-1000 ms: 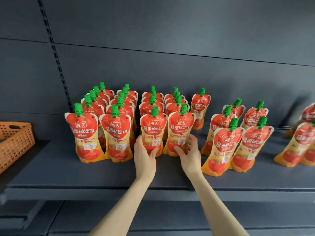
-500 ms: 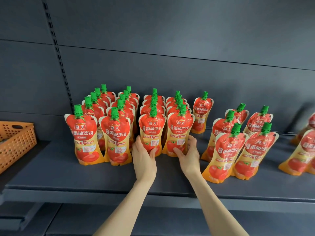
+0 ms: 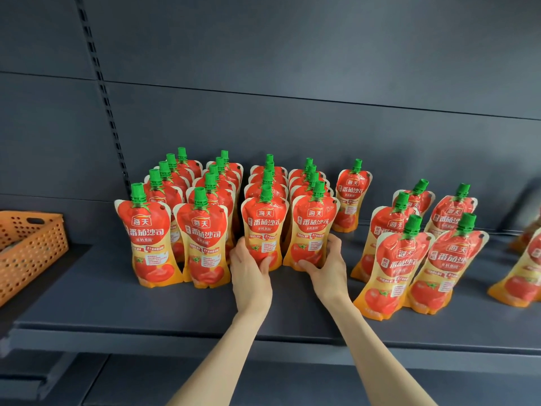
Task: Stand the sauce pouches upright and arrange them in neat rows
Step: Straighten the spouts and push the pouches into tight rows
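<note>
On the dark grey metal shelf (image 3: 87,303), red-and-yellow soft green-capped sauce pouches (image 3: 202,227) stand in four rows right of the orange perforated plastic basket (image 3: 32,259). Farther right of the basket, loose pouches (image 3: 398,259) lean. What the basket holds, we cannot tell. Our left hand (image 3: 250,273) and right hand (image 3: 328,268) still curl their fingers (image 3: 239,247) round the third and fourth front pouches (image 3: 263,227), which have hardly moved, so the squaring continues.

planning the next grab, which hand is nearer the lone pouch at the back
Right. The right hand grips the fourth row's front pouch, just in front and left of the lone pouch. The left hand grips the third row's front pouch, one row farther left.
</note>
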`<state>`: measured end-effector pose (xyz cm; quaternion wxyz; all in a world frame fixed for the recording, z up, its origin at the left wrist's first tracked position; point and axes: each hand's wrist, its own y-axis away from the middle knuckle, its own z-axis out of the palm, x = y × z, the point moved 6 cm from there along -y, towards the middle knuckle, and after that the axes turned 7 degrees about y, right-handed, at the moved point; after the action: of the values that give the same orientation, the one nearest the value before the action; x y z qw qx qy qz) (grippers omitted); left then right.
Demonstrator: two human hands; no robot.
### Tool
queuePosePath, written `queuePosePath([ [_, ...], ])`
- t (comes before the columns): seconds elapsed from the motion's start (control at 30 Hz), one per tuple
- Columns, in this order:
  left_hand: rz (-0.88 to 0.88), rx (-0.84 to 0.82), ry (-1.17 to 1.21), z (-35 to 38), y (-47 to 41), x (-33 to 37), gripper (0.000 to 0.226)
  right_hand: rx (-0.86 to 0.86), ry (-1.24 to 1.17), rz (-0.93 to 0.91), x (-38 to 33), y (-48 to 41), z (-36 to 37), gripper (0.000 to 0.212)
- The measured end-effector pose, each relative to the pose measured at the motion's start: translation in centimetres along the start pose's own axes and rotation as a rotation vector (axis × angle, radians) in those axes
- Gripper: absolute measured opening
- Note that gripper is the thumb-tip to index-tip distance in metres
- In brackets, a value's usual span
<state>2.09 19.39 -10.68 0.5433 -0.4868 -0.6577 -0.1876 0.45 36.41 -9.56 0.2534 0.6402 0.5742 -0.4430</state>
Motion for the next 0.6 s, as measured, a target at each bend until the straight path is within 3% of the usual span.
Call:
queuePosePath([
  [0.6, 0.002, -0.006, 0.001, 0.3, -0.46, -0.48, 0.063, -0.011, -0.015, -0.001, 0.15, 0.1, 0.09, 0.065],
])
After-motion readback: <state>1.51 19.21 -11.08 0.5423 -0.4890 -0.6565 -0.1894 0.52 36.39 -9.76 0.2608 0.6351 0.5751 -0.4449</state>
